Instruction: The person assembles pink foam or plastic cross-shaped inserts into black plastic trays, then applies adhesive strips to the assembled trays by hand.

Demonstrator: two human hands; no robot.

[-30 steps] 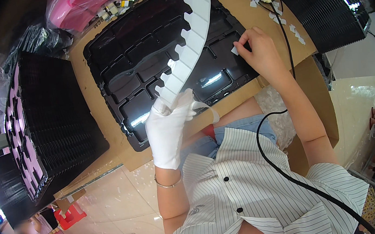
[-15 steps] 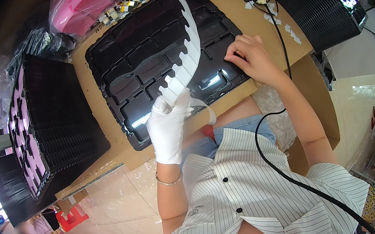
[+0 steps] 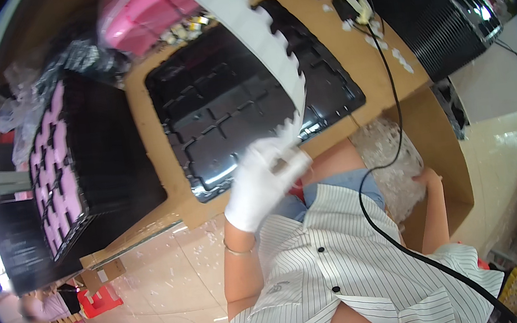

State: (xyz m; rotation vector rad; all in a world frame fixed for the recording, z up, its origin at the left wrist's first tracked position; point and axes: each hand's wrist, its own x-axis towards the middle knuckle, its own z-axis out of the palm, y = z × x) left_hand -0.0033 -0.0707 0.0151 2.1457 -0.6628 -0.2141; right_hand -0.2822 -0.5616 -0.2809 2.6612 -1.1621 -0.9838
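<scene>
strip (image 3: 259, 38), white and notched along one edge, rises from the gloved left hand (image 3: 261, 184) over the black tray (image 3: 203, 129) on the worktop (image 3: 149, 110). left hand clenched on the strip's near end. strip looks light, thin and flexible; it bows when held at one end, so support near mid-length. right hand (image 3: 429, 178) hangs low at the right by clear packing; grip cannot be told.

Left hand (image 3: 261, 184) wore a white glove; thin bracelet (image 3: 241, 250) at wrist. Right hand (image 3: 429, 177) bare. White pinstriped shirt (image 3: 350, 279), black buttons, short sleeves.
</scene>
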